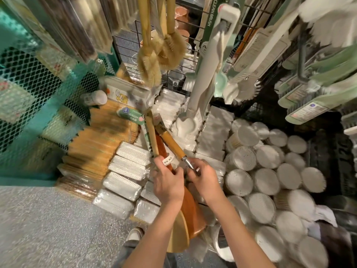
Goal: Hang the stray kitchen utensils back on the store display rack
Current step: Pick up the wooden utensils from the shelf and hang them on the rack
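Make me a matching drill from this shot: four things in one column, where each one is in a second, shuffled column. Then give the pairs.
Things:
1. wooden spatulas
2. bristle brushes
3. white scrub brushes
4. round white tubs

Places:
A. hanging from the rack at top centre
B. stacked low on the right
C. stacked in rows left of the hands
D. gripped in the left hand

Pairs: 1-D, 2-A, 3-C, 4-B

The right hand pinches a metal-necked, wooden-handled utensil.
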